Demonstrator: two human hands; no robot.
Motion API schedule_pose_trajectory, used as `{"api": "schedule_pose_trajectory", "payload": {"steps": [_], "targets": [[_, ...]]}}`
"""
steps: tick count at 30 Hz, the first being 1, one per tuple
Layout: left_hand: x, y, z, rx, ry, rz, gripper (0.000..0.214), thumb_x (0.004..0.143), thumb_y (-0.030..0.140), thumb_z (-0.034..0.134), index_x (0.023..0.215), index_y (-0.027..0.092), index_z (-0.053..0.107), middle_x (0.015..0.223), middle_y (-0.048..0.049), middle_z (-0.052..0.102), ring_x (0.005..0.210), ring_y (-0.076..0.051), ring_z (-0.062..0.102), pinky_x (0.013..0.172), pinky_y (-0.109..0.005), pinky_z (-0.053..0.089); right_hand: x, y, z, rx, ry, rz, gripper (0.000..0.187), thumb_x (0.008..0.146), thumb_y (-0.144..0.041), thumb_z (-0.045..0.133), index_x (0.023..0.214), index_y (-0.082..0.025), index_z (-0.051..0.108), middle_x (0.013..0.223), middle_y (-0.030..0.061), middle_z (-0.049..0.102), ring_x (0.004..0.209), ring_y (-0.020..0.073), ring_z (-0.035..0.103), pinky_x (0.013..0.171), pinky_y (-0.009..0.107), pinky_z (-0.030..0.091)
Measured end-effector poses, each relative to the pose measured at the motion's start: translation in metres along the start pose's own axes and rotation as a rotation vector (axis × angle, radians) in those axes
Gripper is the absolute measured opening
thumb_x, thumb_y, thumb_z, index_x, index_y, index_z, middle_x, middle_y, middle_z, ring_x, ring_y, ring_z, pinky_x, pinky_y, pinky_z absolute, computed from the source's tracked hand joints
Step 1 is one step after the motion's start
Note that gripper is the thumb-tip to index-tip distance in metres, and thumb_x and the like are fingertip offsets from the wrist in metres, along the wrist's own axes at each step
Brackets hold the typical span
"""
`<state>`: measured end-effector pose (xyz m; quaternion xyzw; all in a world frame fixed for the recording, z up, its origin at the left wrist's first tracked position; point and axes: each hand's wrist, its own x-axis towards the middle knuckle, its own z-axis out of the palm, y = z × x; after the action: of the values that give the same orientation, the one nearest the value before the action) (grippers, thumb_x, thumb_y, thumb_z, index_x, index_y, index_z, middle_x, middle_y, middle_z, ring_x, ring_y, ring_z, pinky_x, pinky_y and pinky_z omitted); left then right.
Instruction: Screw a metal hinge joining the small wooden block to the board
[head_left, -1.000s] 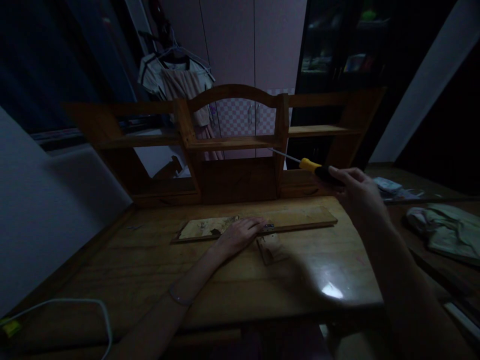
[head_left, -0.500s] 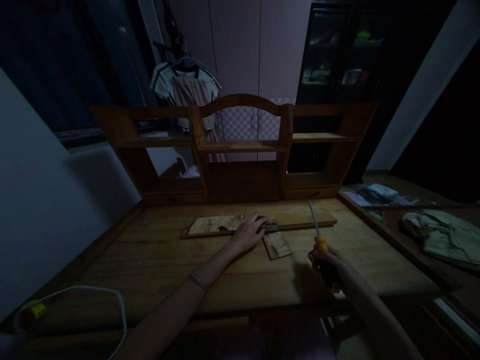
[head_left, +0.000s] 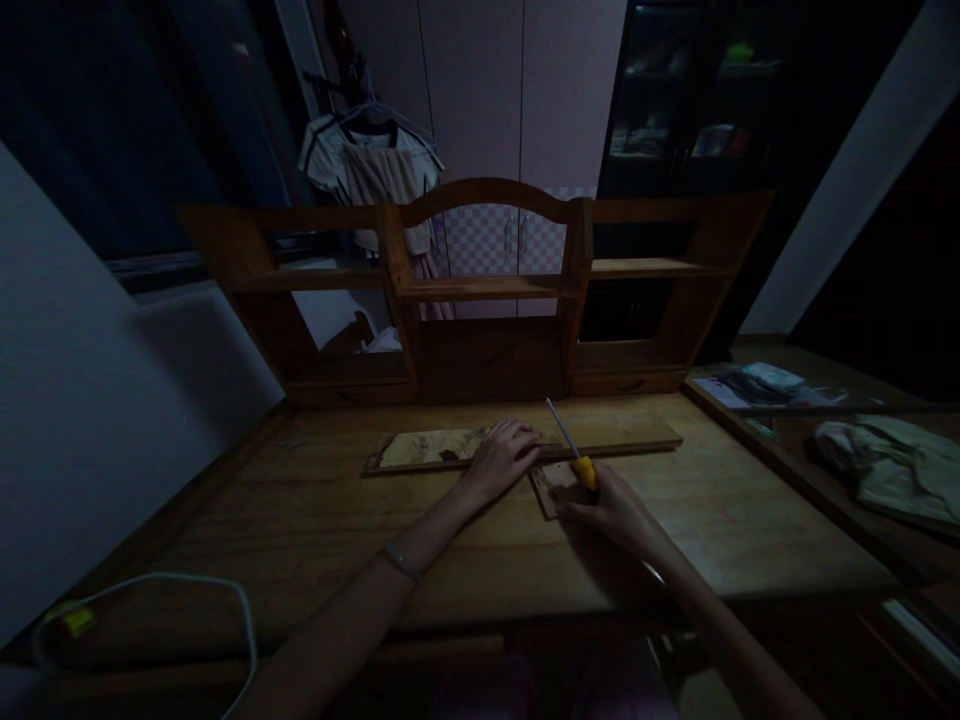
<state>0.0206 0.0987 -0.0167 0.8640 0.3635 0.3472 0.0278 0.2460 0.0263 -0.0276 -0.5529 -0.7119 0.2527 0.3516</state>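
A long, narrow wooden board lies across the desk, its left part stained and peeling. My left hand rests over the middle of it with curled fingers, gripping it against the desktop. Just right of those fingers, a short wooden piece sits at an angle against the board's near edge. In my right hand is a screwdriver with a yellow and dark handle. Its shaft slants up and left above the board, the tip apart from the wood as far as I can see. My right hand partly covers the short piece.
A wooden shelf unit stands along the back of the desk. At the front left lies a white cable with a yellow item. Pale cloth lies on a surface to the right.
My right hand has moved left with the screwdriver, from the right of the board to over the short piece. The small metal part seen beside my left fingers is now hard to make out.
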Motion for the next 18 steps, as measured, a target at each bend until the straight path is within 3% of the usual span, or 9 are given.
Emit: {"api": "schedule_pose_trajectory", "payload": {"steps": [12, 18], "targets": [[-0.001, -0.004, -0.004, 0.029, -0.024, 0.117, 0.017, 0.094, 0.032, 0.059, 0.098, 0.024, 0.073, 0.094, -0.0054, 0.059, 0.094, -0.020, 0.054, 0.083, -0.033, 0.043, 0.027, 0.010, 0.003, 0.145, -0.084, 0.077, 0.065, 0.049, -0.031, 0.083, 0.108, -0.018, 0.057, 0.101, 0.0036, 0.062, 0.098, 0.0261, 0.058, 0.088, 0.039, 0.047], [-0.001, -0.003, -0.006, 0.039, -0.037, 0.117, 0.017, 0.093, 0.033, 0.060, 0.100, 0.025, 0.073, 0.095, -0.0059, 0.060, 0.094, -0.020, 0.054, 0.084, -0.033, 0.042, 0.030, 0.011, 0.003, 0.186, -0.086, 0.145, 0.064, 0.048, -0.028, 0.084, 0.104, -0.020, 0.054, 0.095, 0.0028, 0.060, 0.090, 0.0227, 0.057, 0.078, 0.034, 0.050]]}}
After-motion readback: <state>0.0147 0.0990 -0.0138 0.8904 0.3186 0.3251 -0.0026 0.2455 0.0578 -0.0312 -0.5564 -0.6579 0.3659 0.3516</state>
